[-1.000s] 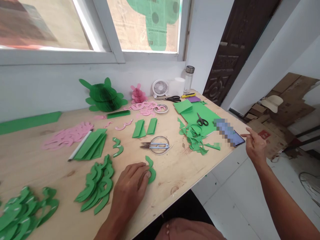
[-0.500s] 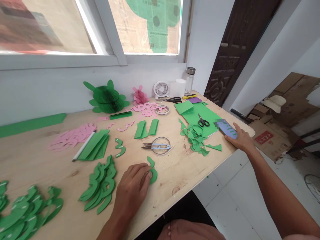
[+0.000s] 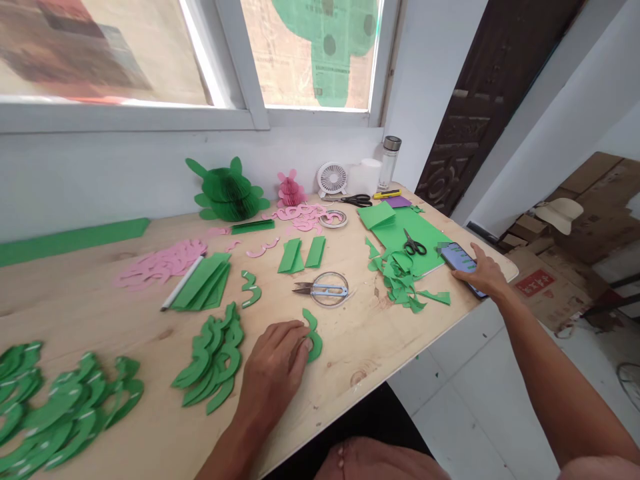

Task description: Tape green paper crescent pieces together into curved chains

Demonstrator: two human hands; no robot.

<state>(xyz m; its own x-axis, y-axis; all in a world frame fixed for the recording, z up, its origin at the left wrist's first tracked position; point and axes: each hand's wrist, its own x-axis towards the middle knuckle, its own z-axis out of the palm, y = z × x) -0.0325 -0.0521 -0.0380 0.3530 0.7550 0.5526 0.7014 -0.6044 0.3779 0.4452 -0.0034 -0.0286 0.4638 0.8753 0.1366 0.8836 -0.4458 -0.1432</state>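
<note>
My left hand rests on the plywood table, with its fingertips pinching a curved green paper cut-out near the front edge. Just left of that hand lies a stack of similar green cut-outs. More of them are heaped at the lower left. My right hand is at the table's right corner, with its fingers over a smartphone. The phone's lit screen faces up. Green paper scraps lie left of that hand.
Thread snips lie on a round tape roll, and black scissors sit on a green sheet. Pink cut-outs, folded green paper, a honeycomb paper turtle and a small fan stand farther back. The table's edge drops to a tiled floor.
My right hand has come down from the air onto the phone, and the phone now shows its screen clearly. My left hand stays on the green cut-out. The whole view has shifted slightly.
</note>
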